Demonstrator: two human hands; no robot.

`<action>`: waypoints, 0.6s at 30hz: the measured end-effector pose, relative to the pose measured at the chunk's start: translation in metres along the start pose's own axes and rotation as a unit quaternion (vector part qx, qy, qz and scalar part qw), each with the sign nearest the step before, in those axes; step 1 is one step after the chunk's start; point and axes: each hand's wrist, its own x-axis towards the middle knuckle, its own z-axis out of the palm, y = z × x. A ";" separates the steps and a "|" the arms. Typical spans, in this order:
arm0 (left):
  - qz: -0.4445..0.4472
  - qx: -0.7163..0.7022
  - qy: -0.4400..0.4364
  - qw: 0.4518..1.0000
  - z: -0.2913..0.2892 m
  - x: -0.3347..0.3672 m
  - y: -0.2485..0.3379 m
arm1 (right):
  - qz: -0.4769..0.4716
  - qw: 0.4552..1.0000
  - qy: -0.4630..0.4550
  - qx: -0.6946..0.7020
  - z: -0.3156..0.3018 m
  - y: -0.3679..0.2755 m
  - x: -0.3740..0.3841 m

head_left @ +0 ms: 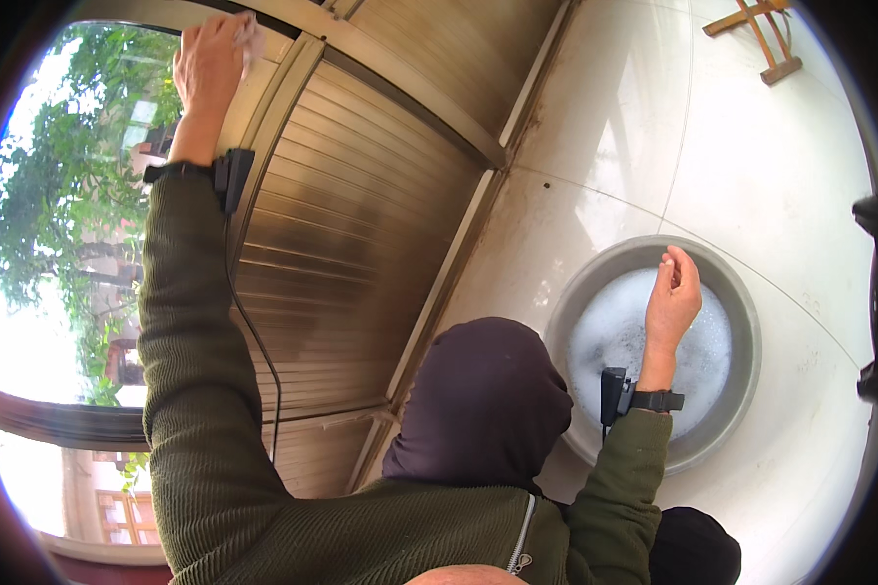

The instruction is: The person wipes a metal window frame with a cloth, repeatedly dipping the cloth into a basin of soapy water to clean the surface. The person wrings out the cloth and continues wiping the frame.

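My left hand (208, 68) is raised at the upper left, closed on a pale crumpled cloth (252, 41) that pokes out past the fingers. It presses against the metal frame (285, 83) beside the window glass (98, 195). My right hand (675, 297) hovers over a round grey basin (748, 331), fingers curled in toward the thumb with nothing visible in them. White suds (605, 302) float on the water inside the basin.
A ribbed metal panel (351, 185) runs down beside the window. A wooden stool's legs (766, 44) stand on the pale tiled floor (615, 107) at the far right. My dark-clothed knee (483, 400) is between the panel and the basin. A black cable (259, 341) hangs along my left sleeve.
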 end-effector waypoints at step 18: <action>-0.032 -0.023 -0.236 0.971 -0.049 -0.072 0.012 | 0.012 1.000 -0.004 0.006 0.005 0.005 0.000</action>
